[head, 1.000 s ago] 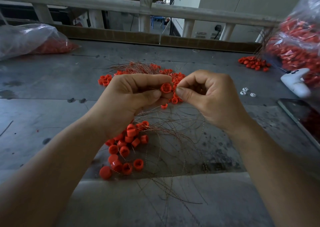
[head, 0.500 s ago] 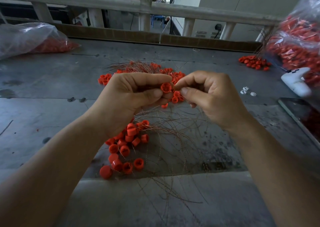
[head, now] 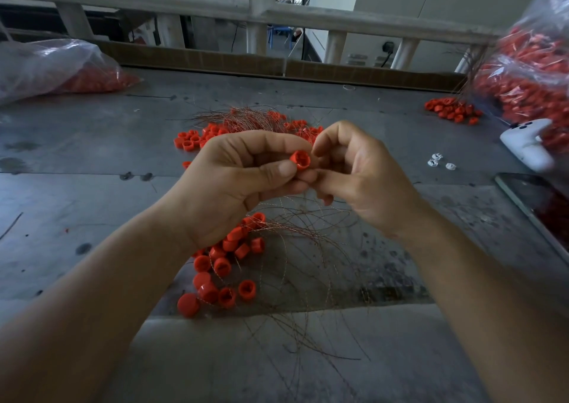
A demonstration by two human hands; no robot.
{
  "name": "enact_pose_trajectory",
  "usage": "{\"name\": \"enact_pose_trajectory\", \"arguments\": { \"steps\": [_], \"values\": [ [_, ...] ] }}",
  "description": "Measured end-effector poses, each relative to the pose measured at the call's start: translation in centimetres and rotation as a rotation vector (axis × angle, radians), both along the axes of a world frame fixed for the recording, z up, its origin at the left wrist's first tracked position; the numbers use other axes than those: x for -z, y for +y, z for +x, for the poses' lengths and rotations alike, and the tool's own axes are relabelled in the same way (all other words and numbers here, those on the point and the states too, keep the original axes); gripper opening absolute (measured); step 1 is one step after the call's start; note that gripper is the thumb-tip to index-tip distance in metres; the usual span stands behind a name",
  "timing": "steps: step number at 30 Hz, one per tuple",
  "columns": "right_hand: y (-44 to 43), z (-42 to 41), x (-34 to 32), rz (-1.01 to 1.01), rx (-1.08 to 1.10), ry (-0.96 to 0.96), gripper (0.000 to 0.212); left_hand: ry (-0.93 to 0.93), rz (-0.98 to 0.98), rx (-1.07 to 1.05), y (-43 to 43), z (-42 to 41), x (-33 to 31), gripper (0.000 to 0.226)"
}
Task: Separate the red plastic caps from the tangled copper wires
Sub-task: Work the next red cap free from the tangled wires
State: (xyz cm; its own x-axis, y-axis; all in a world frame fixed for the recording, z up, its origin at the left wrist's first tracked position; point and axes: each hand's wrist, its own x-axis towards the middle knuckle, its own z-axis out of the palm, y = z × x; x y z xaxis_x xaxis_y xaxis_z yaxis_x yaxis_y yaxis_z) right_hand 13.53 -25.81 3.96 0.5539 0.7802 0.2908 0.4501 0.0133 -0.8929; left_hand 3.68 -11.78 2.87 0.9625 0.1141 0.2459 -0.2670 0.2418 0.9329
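Above the table [head: 92, 156], over the loose copper wires [head: 308, 248] and scattered caps [head: 228, 261], both hands are raised: the left hand [head: 234, 184] grip is closed, thumb and forefinger pinching one red cap [head: 300, 160], and the right hand [head: 363, 181], fingers curled, closes thumb and forefinger on that cap's right edge.
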Motion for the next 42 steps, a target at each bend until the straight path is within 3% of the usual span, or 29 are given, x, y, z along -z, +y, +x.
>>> {"name": "enact_pose_trajectory", "arguments": {
  "steps": [4, 8, 16, 22, 27, 31, 34, 38, 42],
  "values": [
    [-0.7, 1.9, -0.2, 0.024, 0.227, -0.046, 0.013, 0.028, -0.092, -0.078, 0.2, 0.1, -0.4, 0.023],
    [-1.1, 4.5, 0.8, -0.101, 0.511, -0.275, 0.012, 0.038, -0.156, -0.112, 0.2, 0.0, -0.7, 0.025],
    [0.3, 5.6, 3.5, -0.418, 0.501, -0.503, 0.019, 0.041, -0.168, -0.122, 0.0, -0.2, -0.9, 0.024],
    [0.7, 5.8, 4.1, -0.492, 0.436, -0.52, 0.019, 0.044, -0.171, -0.117, 0.0, -0.2, -1.0, 0.024],
    [0.8, 5.7, 4.1, -0.492, 0.401, -0.566, 0.004, 0.05, -0.167, -0.117, -0.1, -0.3, -1.0, 0.024],
    [-0.2, 6.1, 3.2, -0.318, 0.474, -0.432, 0.019, 0.064, -0.157, -0.122, -0.1, -0.2, -0.9, 0.023],
    [-1.0, 6.2, 2.2, -0.149, 0.474, -0.192, 0.022, 0.07, -0.15, -0.122, 0.0, -0.2, -0.8, 0.023],
    [-1.2, 5.2, 1.0, 0.052, 0.335, 0.15, 0.013, 0.084, -0.13, -0.122, 0.0, -0.1, -0.5, 0.023],
    [-1.1, 3.7, 0.3, 0.101, 0.155, 0.281, 0.013, 0.1, -0.126, -0.144, 0.0, 0.0, -0.4, 0.023]
  ]
}}
